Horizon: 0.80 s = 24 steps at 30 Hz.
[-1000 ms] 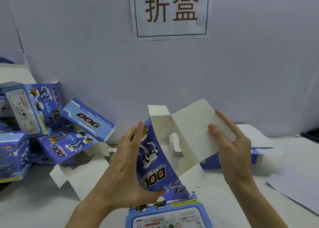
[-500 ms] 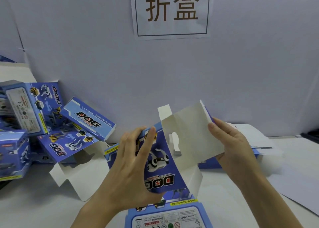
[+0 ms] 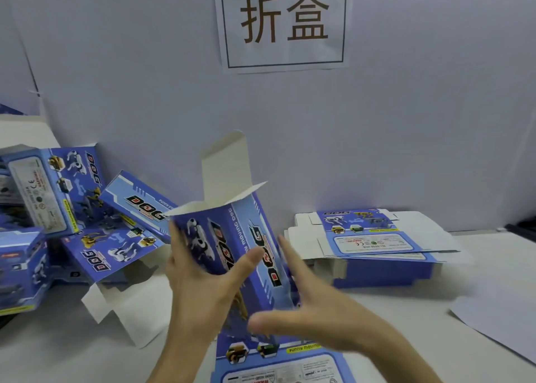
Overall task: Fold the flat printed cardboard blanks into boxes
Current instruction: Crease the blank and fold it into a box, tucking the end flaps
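One blank is up as a squared tube: the box [image 3: 232, 246], held tilted straight below the sign [image 3: 285, 23]. The left hand [image 3: 203, 290] grips it, thumb across the printed front and fingers wrapped round the far edge. The right hand [image 3: 313, 310] is flat, fingers straight along the box's side; blur hides whether it touches. The top flaps [image 3: 223, 168] are unfolded, one upright and one splayed outward, so I judge this box about half done: walls formed, top end not closed, lower end hidden behind the hands. Below and left of the sign a pile of folded boxes [image 3: 58, 197] leans together, some with flaps hanging loose. Below and right of the sign a stack of flat blanks [image 3: 374, 246] waits, and another blank [image 3: 275, 362] lies lowest under the sign, beneath the wrists, so plenty is left. The card looks thin and stiff, glossy blue print outside, matt off-white inside, with crisp scored creases and rounded flap corners
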### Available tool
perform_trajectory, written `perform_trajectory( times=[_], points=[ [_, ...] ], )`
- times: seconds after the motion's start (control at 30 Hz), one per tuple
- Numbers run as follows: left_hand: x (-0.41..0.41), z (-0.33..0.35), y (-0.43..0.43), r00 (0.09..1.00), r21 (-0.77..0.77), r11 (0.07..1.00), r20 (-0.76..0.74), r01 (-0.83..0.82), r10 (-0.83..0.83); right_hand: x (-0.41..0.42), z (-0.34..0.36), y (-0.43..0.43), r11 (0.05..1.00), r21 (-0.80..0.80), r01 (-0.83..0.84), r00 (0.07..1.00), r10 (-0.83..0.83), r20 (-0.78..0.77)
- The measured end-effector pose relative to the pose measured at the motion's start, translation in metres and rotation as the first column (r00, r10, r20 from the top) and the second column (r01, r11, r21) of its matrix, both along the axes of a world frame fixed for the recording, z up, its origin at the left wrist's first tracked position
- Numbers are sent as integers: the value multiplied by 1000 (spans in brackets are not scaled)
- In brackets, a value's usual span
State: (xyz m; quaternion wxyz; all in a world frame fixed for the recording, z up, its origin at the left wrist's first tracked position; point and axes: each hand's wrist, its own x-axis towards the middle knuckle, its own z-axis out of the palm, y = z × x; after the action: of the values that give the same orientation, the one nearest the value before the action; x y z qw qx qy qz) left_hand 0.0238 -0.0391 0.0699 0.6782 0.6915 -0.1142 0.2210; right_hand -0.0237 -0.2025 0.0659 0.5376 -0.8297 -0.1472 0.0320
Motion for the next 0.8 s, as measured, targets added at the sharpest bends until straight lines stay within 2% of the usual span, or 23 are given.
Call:
perform_trajectory(
  times=[0.03,0.1,0.17,0.23,0.3,0.37,0.47,0.57,0.63,0.67,0.73,0.8],
  points=[
    [-5,1,-2,1000,-14,1000,-15,-13,12,2,-7,11,1000,20,22,996,-23,91],
    [-12,6,-2,1000,-10,1000,3,16,-16,7,-14,20,977,194,92,963,-137,233],
    [-8,9,7,996,51,995,32,82,-84,10,-10,15,918,380,113,957,-203,208],
    [0,10,16,981,123,973,-14,193,-193,10,-5,6,869,480,119,969,-208,136],
    [7,7,20,949,156,936,-84,315,-305,10,-4,0,868,471,156,961,-243,130],
    [10,3,21,937,142,927,-53,348,-344,10,-3,-1,865,458,207,943,-301,143],
    [7,3,19,969,99,967,65,233,-240,12,-3,-4,835,487,255,916,-370,154],
    [-1,3,14,978,193,980,191,48,-85,15,-7,-2,832,486,268,913,-380,146],
    [-1,5,19,970,236,972,236,6,-63,15,-8,0,840,484,245,929,-346,130],
    [1,8,25,973,244,969,213,38,-91,16,-9,-1,829,507,236,934,-337,117],
    [10,13,39,960,269,927,28,260,-277,18,-10,-3,804,550,224,943,-321,85],
    [18,15,51,855,270,812,-222,517,-470,19,-10,-3,782,588,205,955,-292,55]
  ],
)
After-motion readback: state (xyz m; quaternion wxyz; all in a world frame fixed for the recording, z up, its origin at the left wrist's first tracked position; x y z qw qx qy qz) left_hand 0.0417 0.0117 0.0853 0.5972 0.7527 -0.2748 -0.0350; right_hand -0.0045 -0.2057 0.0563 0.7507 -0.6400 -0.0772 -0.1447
